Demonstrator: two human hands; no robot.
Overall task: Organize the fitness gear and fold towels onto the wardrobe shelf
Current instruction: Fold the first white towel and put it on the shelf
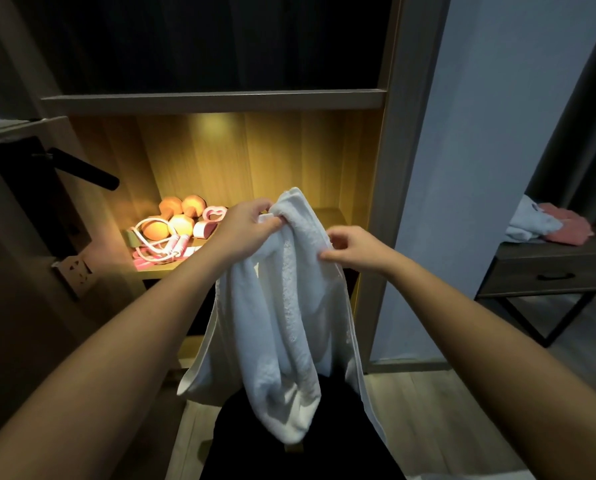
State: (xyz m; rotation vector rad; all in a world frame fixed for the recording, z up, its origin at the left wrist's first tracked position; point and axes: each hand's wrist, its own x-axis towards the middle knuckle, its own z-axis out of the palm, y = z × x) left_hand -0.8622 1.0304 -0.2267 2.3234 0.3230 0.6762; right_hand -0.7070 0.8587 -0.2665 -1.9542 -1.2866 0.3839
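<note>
Wardrobe shelf [327, 216]: lit, far, its middle hidden. White towel [279, 306]: hangs bunched, near, in front of it. Your left hand [251, 223]: fingers curled round the towel's top. Your right hand [352, 249]: pinches its right edge (fingertips hard to see). Dumbbells [182, 216], pink rope [158, 239]: shelf's left.

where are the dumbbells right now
In the head view the dumbbells sit on the left of the lit wardrobe shelf, behind the skipping rope and just left of the left hand gripping the white towel.
</note>
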